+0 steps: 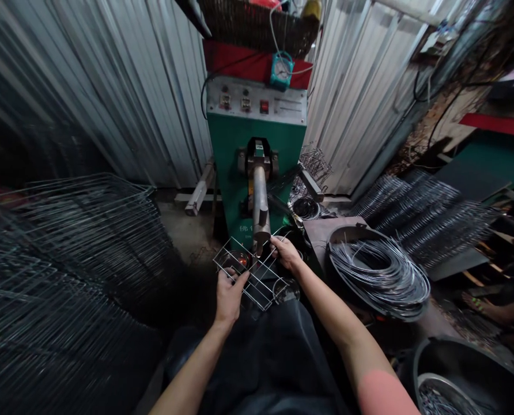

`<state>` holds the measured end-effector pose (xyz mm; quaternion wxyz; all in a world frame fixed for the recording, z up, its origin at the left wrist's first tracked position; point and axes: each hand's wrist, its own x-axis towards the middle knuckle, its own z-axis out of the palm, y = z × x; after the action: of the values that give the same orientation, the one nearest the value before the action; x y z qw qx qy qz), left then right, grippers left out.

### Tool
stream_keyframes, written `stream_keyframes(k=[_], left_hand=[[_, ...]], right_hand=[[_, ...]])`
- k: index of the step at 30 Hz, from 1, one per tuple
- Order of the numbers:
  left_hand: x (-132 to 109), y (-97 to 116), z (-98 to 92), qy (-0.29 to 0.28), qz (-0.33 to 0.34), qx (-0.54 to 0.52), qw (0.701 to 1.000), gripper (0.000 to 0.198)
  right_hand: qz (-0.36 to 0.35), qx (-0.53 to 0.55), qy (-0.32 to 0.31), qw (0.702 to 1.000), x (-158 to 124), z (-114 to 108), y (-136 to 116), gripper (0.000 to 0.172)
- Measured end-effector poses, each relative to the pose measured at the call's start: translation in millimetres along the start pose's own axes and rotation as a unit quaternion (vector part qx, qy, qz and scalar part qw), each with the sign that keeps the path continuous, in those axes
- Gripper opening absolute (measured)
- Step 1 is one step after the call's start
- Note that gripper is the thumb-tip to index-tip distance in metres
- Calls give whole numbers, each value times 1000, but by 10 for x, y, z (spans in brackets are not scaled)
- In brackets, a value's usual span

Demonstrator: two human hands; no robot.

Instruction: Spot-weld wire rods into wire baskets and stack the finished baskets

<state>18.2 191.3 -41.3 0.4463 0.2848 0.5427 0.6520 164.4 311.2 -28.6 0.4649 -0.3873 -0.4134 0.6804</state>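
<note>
A small wire grid [261, 282] is held tilted beneath the metal arm [260, 199] of a green machine [222, 141]. My left hand [230, 294] grips the grid's near left part, thumb on top and fingers curled under the wires. At the grid's upper right edge, my right hand [284, 251] pinches the wire close to the tip of the machine's arm. Both hands are closed on the grid. The electrode tip meets the grid's middle area between my hands; whether they touch is unclear.
Stacked wire racks [105, 230] fill the left side. To the right are a round tray of coiled wire [378, 271], bundles of wire pieces [416, 213] and a black tub [464, 357]. A person's foot [482, 305] shows at the far right.
</note>
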Motion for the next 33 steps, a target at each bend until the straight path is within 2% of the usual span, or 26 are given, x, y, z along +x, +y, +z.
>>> stream_keyframes(k=[18,33], left_hand=[[258,-36,24,-6,-8,-43,999,41],[317,60,60,11,-25,-46,999,41]], right_hand=[[-5,-3,15,1000,272,11,58,37],[-17,-12,7,1000,278,20,24,31]])
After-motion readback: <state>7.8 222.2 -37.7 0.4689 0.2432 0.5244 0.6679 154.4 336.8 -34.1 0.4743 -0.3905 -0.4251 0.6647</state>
